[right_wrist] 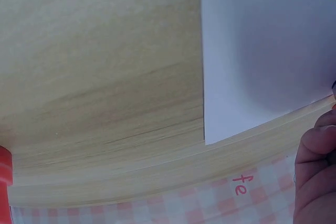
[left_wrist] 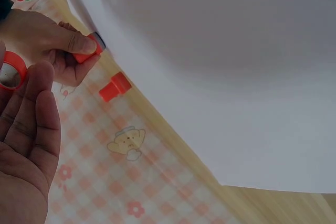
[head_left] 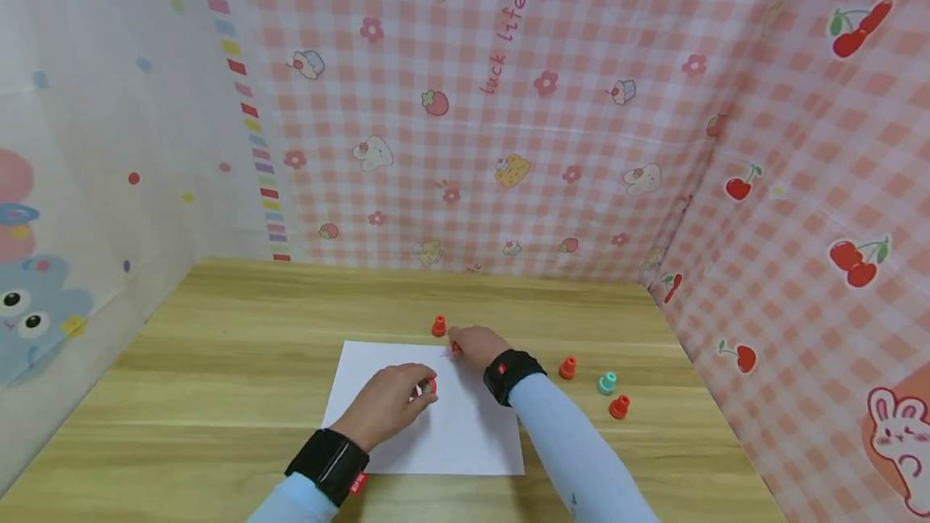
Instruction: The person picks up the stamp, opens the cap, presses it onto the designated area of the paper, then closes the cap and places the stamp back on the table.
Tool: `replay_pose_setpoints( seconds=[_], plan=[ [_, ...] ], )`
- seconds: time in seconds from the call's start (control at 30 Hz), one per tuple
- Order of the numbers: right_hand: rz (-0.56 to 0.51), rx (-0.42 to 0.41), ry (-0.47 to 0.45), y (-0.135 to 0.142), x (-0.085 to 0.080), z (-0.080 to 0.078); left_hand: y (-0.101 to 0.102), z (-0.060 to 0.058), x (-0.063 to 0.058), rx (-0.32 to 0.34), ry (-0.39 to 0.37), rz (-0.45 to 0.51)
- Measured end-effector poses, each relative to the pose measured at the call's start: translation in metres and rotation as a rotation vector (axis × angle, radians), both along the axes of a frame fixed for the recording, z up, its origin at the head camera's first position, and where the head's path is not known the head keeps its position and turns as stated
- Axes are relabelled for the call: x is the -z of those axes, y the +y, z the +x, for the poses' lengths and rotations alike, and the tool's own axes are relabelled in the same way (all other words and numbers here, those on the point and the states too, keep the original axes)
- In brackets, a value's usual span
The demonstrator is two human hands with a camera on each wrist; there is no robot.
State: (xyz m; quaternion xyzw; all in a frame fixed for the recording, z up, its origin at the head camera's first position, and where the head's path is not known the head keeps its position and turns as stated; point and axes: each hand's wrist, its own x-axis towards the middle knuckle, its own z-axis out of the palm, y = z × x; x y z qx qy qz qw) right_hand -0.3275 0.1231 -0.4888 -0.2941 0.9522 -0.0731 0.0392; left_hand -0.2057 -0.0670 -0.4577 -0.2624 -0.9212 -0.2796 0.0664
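Observation:
My left hand (head_left: 395, 398) is over the white sheet of paper (head_left: 465, 446), pinching a round red stamp cap (left_wrist: 12, 71) between thumb and fingers. In the left wrist view the cap's round side faces the camera, with a pale inside. My right hand (head_left: 479, 345) is at the sheet's far edge. It pinches a small red stamp (left_wrist: 85, 53), whose dark end is right at the paper's edge. Just beyond that edge, to the left of the right hand, stands another red stamp (head_left: 439, 326). Only part of the right hand's fingers (right_wrist: 315, 166) appears in the right wrist view.
To the right of the paper stand two red stamps, one nearer the sheet (head_left: 567, 368) and one closer to me (head_left: 619, 407), with a teal stamp (head_left: 607, 382) between them. Checked cloth (head_left: 465, 184) borders the wooden table (head_left: 218, 394) at the back and right.

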Motion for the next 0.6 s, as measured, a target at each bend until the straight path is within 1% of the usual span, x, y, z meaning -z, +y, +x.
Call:
replay_pose_setpoints(
  seconds=[0.13,0.23,0.43,0.53,0.6],
  plan=[
    [-0.009,0.021,-0.038,-0.001,-0.003,0.001,0.0,0.001,-0.001,-0.003,0.009,0.001],
    [-0.009,0.025,-0.047,0.002,-0.005,0.001,0.001,0.002,-0.002,0.005,0.013,0.008],
    [-0.077,0.023,-0.006,0.01,-0.01,0.001,0.0,0.004,-0.003,0.012,0.037,0.026],
    [-0.117,0.044,0.007,0.014,-0.013,0.003,0.0,0.004,-0.003,0.002,0.038,0.027],
    [-0.15,0.063,-0.003,0.016,-0.016,0.005,0.0,0.005,-0.003,-0.009,0.033,0.02]
  ],
)
